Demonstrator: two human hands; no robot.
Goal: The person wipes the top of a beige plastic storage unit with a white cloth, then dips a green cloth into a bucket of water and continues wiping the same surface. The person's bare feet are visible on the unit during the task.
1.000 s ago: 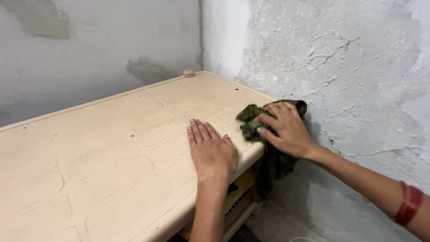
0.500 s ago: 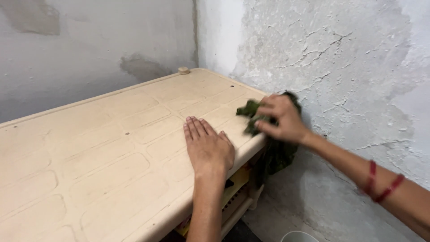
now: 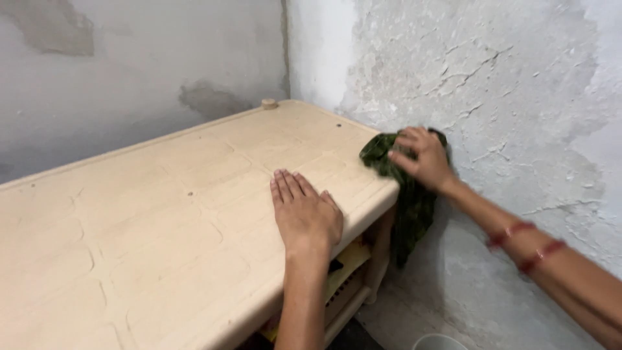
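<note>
A right hand (image 3: 424, 159) presses a dark green cloth (image 3: 405, 194) against the far edge of a beige plastic surface (image 3: 162, 207), fingers curled over the bunched fabric, the rest of it hanging down below the hand beside a cracked wall (image 3: 492, 78). The left hand (image 3: 306, 214) lies flat, fingers together, holding nothing (steadying, by the look of it). Firm, even pressure and overlapping passes along the edge would likely serve best.

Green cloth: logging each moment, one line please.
left hand flat on table | right hand presses green cloth at table's wall-side edge
</note>
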